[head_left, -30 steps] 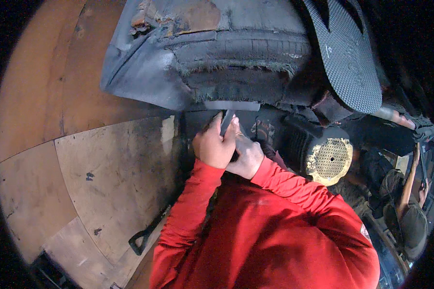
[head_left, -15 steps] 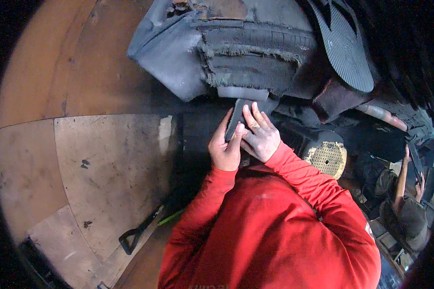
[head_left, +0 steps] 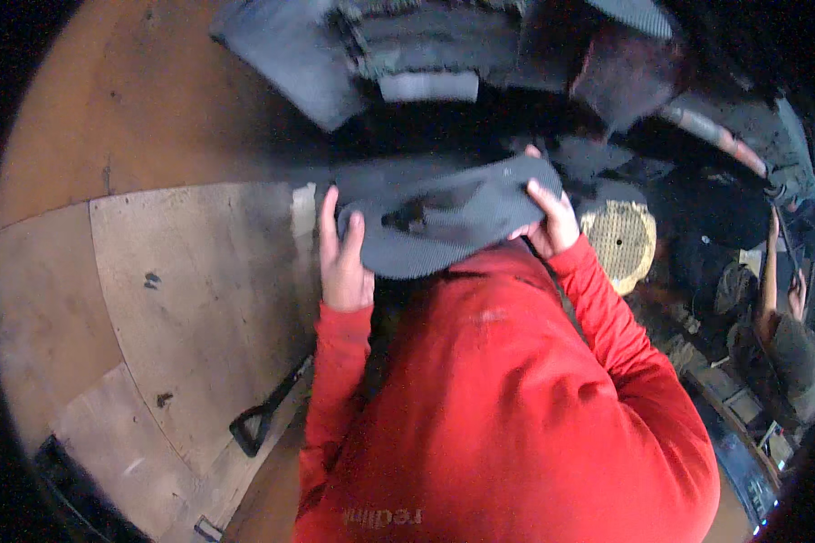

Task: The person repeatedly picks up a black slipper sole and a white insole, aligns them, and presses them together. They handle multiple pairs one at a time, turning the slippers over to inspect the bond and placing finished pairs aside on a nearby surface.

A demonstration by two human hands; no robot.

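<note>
Both my hands hold a flat dark grey rubber piece (head_left: 444, 222), shaped like a sandal sole, stretched crosswise in front of my chest. My left hand (head_left: 340, 258) grips its left end with fingers curled over the top edge. At the other end, my right hand (head_left: 548, 217) clasps it with the fingers on top. Both arms are in red sleeves (head_left: 516, 389). The piece hides whatever lies directly beneath it.
A heap of worn grey rubber sheets (head_left: 353, 45) lies beyond my hands. A round yellowish grille (head_left: 618, 237) sits to the right. A black-handled tool (head_left: 263, 416) lies on wooden boards (head_left: 181, 290) at left. Another person (head_left: 779, 335) is at the far right.
My hands were close together on a small dark piece by the heap. They have since spread apart and now hold a wide grey rubber piece, raised nearer my chest.
</note>
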